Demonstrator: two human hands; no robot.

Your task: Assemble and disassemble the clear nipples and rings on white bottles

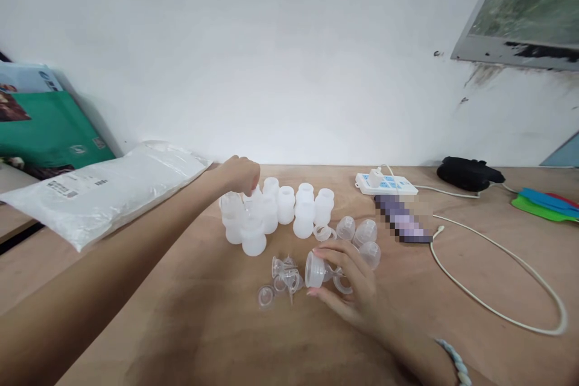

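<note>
Head view: our half-closed right hand point(357, 289) grips one ribbed, clear plastic collar point(315, 270) near three clear domes point(365, 233); our curled left hand point(242, 174), its hold unclear, meets roughly ten waisted, frosted-white bottles point(286, 206).

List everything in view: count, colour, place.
Bottles: several, white, centre
Fittings: several, clear, before bottles
Domes: three, clear, right of bottles
Rings: two, clear, near domes
Power strip: one, white, back right
Plug: one, white, on strip
Pixelated slab: one, purplish, before strip
Cable: one, white, right
Pouch: one, black, back right
Sheets: three, blue, green, red, right edge
Package: one, white, left
Printed item: one, green, left
Panel: one, greenish, upper right
Table: one, brown, below
Wall: one, white, behind
Bracelet: one, bluish, right wrist
Hands: two; left hand at bottles, right hand holding collar
</note>
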